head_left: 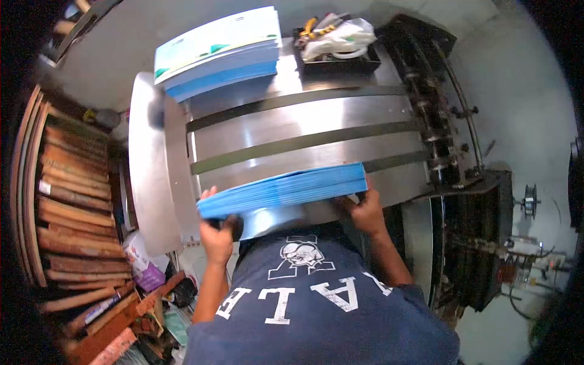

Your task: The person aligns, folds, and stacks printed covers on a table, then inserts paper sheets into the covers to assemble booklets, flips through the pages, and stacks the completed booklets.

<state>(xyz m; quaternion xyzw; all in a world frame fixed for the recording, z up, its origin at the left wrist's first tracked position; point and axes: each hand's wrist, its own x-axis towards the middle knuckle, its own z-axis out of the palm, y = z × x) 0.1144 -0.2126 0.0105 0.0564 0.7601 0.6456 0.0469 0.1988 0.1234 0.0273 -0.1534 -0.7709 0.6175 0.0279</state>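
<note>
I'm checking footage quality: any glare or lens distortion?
Head view: glare whitens the metal table on both sides of the blue stack; head view again: the straps look bowed, likely from the wide lens, and the picture's corners are black.

Metal table (292,123) crossed by green belts (292,144), bright glare on its top, wooden boards (79,212) stacked at left, dark rollers (433,121) at right, grey surface (526,103) beyond, wall or floor unclear

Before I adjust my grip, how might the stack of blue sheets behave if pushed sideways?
The stack of blue sheets may fan out: its edge shows many thin layers and no visible strap. It is probably heavy for its size, the layers lying close together, with the left hand and right hand at opposite ends.
</note>
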